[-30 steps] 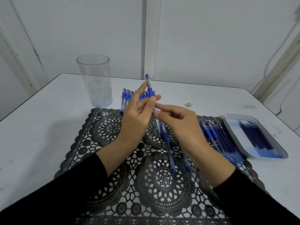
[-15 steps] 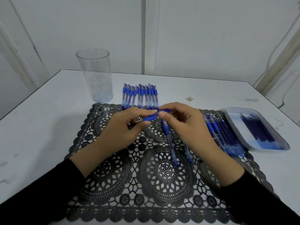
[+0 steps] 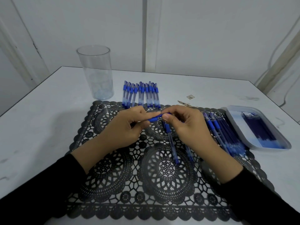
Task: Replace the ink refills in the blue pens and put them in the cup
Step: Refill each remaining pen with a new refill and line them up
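Note:
A blue pen (image 3: 154, 119) lies almost level between both hands above the black lace mat (image 3: 146, 184). My left hand (image 3: 125, 127) grips its barrel end. My right hand (image 3: 186, 125) pinches its other end between thumb and fingers. A clear plastic cup (image 3: 95, 72) stands upright at the back left. Several capped blue pens (image 3: 141, 94) lie in a row behind my hands. Another pen (image 3: 172, 143) rests on the mat under my right hand. More pens (image 3: 222, 132) are piled at the right.
A shallow grey tray (image 3: 233, 125) with several dark blue refills (image 3: 258, 127) sits at the right edge of the white table (image 3: 48, 119). A small scrap (image 3: 190, 96) lies behind the mat. Walls stand close behind the table.
The pen stood upright in my left hand a second ago. It now lies level, lower over the mat, with both hands holding its ends.

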Available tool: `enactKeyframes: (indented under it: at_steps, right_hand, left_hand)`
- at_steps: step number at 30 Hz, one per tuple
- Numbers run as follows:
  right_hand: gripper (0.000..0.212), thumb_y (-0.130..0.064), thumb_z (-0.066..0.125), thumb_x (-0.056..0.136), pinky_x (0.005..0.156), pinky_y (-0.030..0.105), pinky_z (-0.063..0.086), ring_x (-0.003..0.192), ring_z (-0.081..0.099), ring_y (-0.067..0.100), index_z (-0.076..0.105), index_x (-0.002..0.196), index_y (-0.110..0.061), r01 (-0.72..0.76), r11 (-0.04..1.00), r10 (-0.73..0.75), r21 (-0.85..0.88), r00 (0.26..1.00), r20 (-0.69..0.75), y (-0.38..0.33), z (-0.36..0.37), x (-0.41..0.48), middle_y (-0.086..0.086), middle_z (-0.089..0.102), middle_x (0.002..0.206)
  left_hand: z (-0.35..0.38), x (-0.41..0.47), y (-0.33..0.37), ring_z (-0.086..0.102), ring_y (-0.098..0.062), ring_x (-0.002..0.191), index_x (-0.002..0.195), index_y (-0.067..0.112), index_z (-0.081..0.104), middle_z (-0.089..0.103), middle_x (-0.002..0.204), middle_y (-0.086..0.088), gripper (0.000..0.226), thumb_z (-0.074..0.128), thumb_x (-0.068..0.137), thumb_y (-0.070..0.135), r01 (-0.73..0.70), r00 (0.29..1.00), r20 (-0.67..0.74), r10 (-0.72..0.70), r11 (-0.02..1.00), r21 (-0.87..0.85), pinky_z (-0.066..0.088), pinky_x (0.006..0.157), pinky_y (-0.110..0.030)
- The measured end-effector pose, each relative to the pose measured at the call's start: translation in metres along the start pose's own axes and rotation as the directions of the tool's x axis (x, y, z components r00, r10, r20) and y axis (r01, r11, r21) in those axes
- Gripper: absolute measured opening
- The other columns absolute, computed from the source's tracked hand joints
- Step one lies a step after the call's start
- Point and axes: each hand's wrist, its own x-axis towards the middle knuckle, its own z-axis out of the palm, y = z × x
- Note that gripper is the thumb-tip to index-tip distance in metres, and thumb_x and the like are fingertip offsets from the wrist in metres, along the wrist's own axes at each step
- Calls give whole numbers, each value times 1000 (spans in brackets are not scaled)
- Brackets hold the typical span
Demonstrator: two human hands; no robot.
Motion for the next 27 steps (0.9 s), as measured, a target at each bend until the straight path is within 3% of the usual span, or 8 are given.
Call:
enactKeyframes:
  at_steps: [5,8,10,14,17,19,23,27]
  right_hand:
    - [10,-16,66,92,56,23,44,60,54,9,74,92,-22,-12,1000,11,-10,999,-48,2,-7,4,-5,66,69]
    - [9,-19,67,91,69,42,55,74,65,25,71,87,-26,-34,999,37,30,994,-100,4,-19,9,6,69,77]
    - [4,-23,67,91,74,46,55,80,64,31,71,89,-25,-47,998,51,43,994,-96,5,-26,11,12,69,82]
    - [10,-24,64,93,76,40,56,81,67,22,73,92,-22,-78,997,79,12,994,-81,8,-27,11,4,72,84]
    - [11,-22,64,92,65,23,52,73,62,7,74,92,-26,-69,995,69,-66,998,-6,8,-19,9,-6,69,78]
    - [8,-23,67,90,61,15,45,72,59,6,74,93,-27,-28,989,38,-142,997,71,5,-12,7,-10,67,78]
    - [11,-24,70,88,63,17,39,79,51,10,72,98,-27,59,960,-13,-273,986,166,3,-4,7,-22,61,84]
    - [14,-29,70,88,77,29,36,94,42,12,70,101,-34,92,929,-17,-358,978,208,8,1,8,-29,50,84]
  left_hand:
    - [-5,-5,-8,46,-13,68,136,31,55,50,74,-1,54,53,90,2,-11,999,33,11,1000,3,39,62,-23]
    - [-6,-7,-10,44,-10,66,139,24,55,50,73,4,53,54,94,-3,3,1000,-14,-3,1000,20,39,63,-25]
    - [-7,-7,-10,46,-12,64,139,21,55,54,72,2,50,56,96,-4,24,998,-56,-23,999,21,41,63,-25]
    - [-10,-7,-8,46,-12,58,134,23,60,64,74,-3,41,60,96,7,46,990,-136,-42,999,29,39,58,-16]
    - [-9,-9,-7,44,-3,55,130,23,64,67,78,21,37,64,94,12,75,980,-189,-65,996,45,37,57,-9]
    - [-8,-9,-7,48,2,56,127,20,67,63,79,35,35,66,93,13,91,971,-228,-74,994,65,37,59,-5]
    - [-8,-9,-7,50,0,55,123,24,68,65,78,35,32,69,91,18,116,959,-269,-96,991,61,39,58,-6]
    - [-6,-10,-4,55,-5,54,119,26,69,70,79,26,31,69,88,27,107,955,-281,-91,993,44,44,53,-12]
